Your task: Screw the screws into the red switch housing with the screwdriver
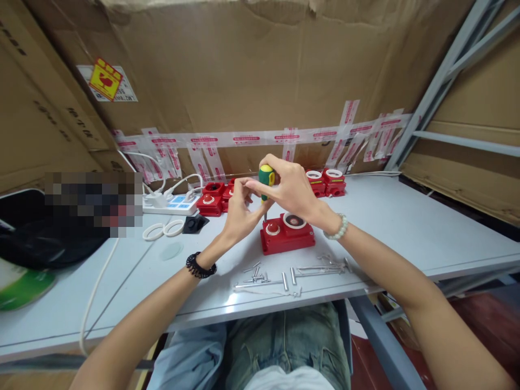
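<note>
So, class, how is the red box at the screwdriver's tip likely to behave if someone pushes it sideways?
The red box would probably slide rather than tip, since it sits low on a broad base. The smooth-looking tabletop may offer little grip. The box's crisp, straight edges suggest a stiff shell, unlikely to flex.

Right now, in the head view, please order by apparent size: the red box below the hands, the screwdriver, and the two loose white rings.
1. Red box
2. Screwdriver, partly covered
3. Left white ring and right white ring: nearly alike, so not ranked apart
</note>
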A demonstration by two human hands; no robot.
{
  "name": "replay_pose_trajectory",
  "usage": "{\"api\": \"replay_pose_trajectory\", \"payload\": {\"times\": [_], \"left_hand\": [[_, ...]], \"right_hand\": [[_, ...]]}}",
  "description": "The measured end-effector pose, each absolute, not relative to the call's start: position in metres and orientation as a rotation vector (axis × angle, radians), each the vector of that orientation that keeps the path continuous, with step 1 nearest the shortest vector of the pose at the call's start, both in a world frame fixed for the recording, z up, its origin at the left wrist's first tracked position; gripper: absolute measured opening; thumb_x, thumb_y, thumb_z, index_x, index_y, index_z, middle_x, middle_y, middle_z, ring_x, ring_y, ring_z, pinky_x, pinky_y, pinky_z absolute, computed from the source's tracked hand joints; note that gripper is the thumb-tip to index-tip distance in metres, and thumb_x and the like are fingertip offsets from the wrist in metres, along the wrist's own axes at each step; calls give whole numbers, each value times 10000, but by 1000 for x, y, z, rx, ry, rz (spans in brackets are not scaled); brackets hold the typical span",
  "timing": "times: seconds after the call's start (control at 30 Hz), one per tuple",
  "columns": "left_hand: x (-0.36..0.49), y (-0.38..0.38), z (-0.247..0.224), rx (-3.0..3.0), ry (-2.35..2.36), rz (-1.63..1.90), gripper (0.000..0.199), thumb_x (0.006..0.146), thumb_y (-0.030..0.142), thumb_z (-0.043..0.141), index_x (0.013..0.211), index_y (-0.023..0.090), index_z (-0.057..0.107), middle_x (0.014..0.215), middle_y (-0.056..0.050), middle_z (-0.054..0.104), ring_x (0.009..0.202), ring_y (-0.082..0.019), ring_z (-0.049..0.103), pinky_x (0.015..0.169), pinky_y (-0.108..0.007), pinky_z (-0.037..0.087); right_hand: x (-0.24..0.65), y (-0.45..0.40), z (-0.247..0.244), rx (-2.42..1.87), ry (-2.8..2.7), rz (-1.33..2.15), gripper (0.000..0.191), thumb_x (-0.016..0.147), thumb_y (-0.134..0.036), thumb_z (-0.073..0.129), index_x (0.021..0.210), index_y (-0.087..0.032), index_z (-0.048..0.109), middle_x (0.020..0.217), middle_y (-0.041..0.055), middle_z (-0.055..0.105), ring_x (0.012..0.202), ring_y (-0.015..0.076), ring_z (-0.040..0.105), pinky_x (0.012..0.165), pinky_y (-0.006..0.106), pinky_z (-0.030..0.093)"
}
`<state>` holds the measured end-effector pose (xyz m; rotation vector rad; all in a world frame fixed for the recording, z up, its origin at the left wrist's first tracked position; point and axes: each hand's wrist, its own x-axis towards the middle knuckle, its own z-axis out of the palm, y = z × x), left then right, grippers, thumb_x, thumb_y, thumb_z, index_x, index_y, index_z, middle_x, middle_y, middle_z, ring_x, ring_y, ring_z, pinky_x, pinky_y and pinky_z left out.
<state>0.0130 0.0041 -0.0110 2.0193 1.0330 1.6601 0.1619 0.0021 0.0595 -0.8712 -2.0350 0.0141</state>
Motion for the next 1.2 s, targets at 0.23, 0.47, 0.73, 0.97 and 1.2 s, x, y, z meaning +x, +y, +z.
{"api": "replay_pose_trajectory", "payload": {"times": [0.23,0.47,0.73,0.97,1.2], "left_hand": [[8,3,-12,1976,982,1482,296,898,324,551,1128,218,397,993,-57,677,907,-180,661,759,-325,497],[11,7,-15,2009,1101,1653,313,779,342,693,920,200,451,919,-28,609,836,-160,600,686,-276,464],[6,8,-14,2099,1013,1459,234,874,382,599,1007,190,573,1011,-62,688,928,-198,639,840,-348,481],[-11,-2,-22,2235,946,641,797,678,451,796,1357,208,457,1433,-183,495,1274,-348,527,992,-492,467],[-10,-2,-24,2211,926,619,815,682,454,798,1374,226,432,1455,-181,474,1276,-334,535,952,-462,513]], "right_hand": [[169,11,58,-596,-2104,409,327,848,-213,562,1170,-183,521,1052,46,646,918,145,619,822,296,475],[158,5,58,-757,-2003,311,314,767,-332,674,967,-206,468,759,-34,575,646,125,538,637,288,458],[170,6,70,-521,-2203,443,282,837,-142,519,1108,-173,593,1096,60,660,961,146,605,849,306,463],[169,9,75,-768,-2150,141,212,792,-339,688,892,-165,619,806,7,647,683,120,520,663,274,377],[146,0,70,-1236,-2001,-407,396,899,-513,471,729,-177,594,610,52,574,583,159,458,587,306,256]]}}
